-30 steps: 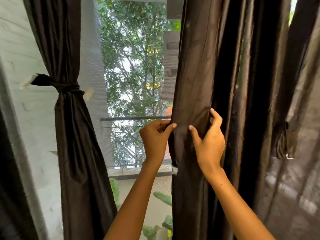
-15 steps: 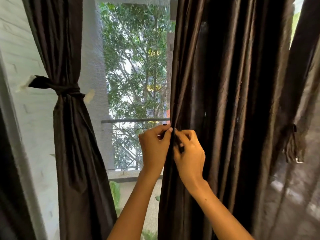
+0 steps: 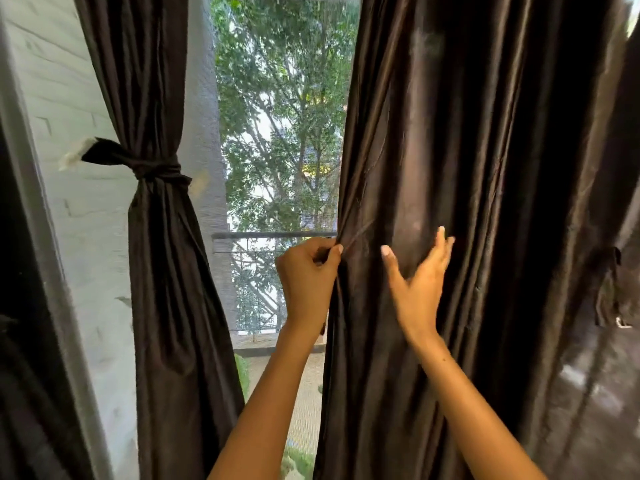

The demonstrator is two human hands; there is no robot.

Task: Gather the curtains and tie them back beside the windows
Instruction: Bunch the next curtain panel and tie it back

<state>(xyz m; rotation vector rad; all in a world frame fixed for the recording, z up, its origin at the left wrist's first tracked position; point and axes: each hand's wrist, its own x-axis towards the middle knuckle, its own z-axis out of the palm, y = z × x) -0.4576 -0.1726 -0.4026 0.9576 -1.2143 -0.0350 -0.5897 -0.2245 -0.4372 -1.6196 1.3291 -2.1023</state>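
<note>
At far left, a white brick wall (image 3: pixel 69 188). Beside it hangs the left curtain (image 3: pixel 162 254), dark brown, gathered and cinched by a tie (image 3: pixel 152 167) of the same cloth; one end of the tie runs out to the wall. Centre: the window (image 3: pixel 280 133), screened, with green trees and a railing (image 3: pixel 270 235) beyond. The left hand (image 3: pixel 306 275) is at the inner edge of the right curtain (image 3: pixel 467 202); its grip is closed, thumb and fingers pinching that edge (a fold of cloth pulls taut from the pinch). The right hand (image 3: pixel 420 282) is just beside it, grip wide, thumb and fingers spread against the cloth and holding nothing. The right curtain hangs loose and untied. At far right, a further dark panel (image 3: pixel 620 202) with a hanging tie (image 3: pixel 606 285), blurred.
</note>
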